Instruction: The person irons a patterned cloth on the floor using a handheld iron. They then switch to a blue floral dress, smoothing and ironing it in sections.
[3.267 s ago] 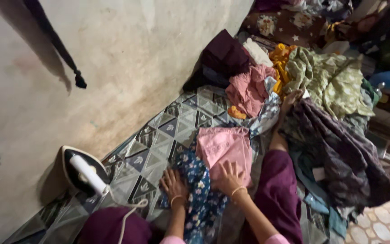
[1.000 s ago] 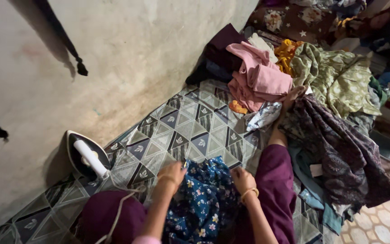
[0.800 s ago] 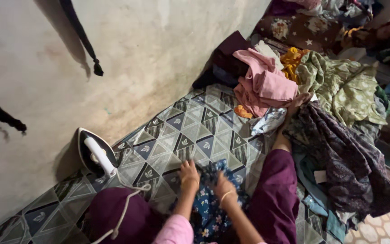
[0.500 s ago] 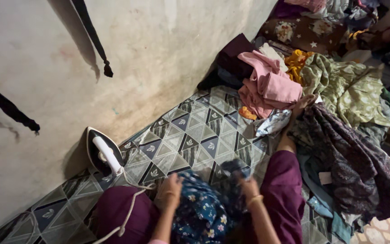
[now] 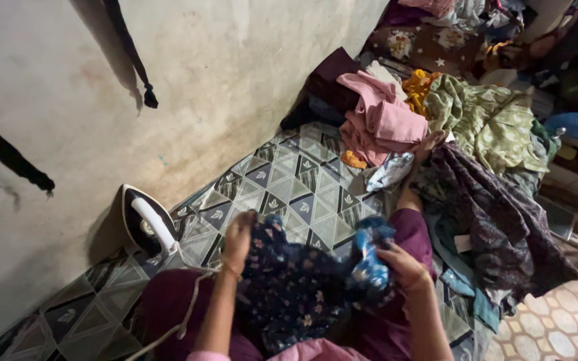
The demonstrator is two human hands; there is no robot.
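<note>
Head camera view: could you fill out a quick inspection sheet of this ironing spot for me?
Surface: grey and blue triangle-patterned sheet spread on the floor along a stained wall.
Job's things: dark blue floral cloth lifted above the lap.
Clutter: pink folded garment on a heap, green patterned fabric, dark purple printed fabric.
Hands: left hand and right hand each grip an edge of the floral cloth.
Cables: white cord runs from the black and white upright iron across the lap.
Surroundings: tiled floor at lower right; dark straps hang on the wall.
</note>
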